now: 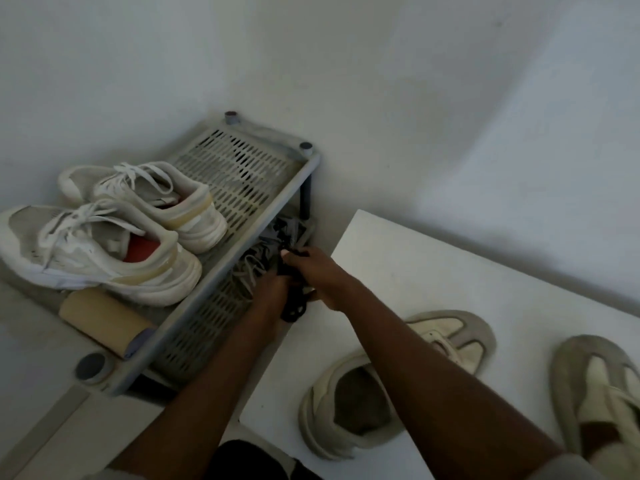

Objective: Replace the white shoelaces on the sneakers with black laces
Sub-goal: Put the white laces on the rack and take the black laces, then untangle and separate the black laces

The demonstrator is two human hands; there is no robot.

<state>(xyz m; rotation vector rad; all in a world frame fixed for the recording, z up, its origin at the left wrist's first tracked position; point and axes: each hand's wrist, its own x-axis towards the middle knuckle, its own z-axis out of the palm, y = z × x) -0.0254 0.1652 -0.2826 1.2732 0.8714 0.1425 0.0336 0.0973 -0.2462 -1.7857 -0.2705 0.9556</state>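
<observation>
Both grips clench black laces point(293, 308); left hand point(272, 291) fingers hidden, right hand point(320, 271) blurred; far-right sneaker point(599, 393) cropped.

Left hand point(272, 289) and right hand point(315, 271) are gripping the black laces point(294, 308) at the grey rack's point(242, 181) lower shelf, while two beige sneakers point(460, 336) are lying on the white board point(398, 271).
</observation>
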